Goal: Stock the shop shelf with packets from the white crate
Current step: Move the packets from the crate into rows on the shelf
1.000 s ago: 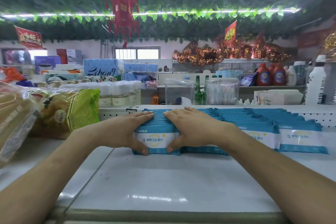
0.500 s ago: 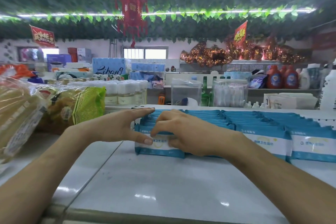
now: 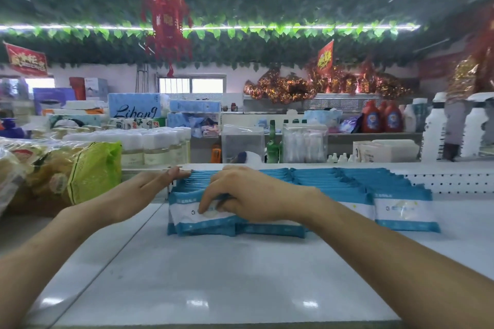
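Blue-and-white flat plastic packets (image 3: 315, 184) stand in rows on a glossy white shelf (image 3: 213, 275). Right hand (image 3: 251, 195) grips the front packet (image 3: 187, 212); left hand (image 3: 133, 195), fingers straight, presses the row's side.

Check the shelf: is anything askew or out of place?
Only the front blue-and-white packet of the leftmost row: it sits slightly crooked, overlapping the one behind, unlike the neat neighbouring rows. The right hand grips it; the left hand presses flat against the row's side.

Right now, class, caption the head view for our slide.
Left hand flat beside a row of blue-and-white plastic packets, right hand curled over its front, on a white shop shelf.
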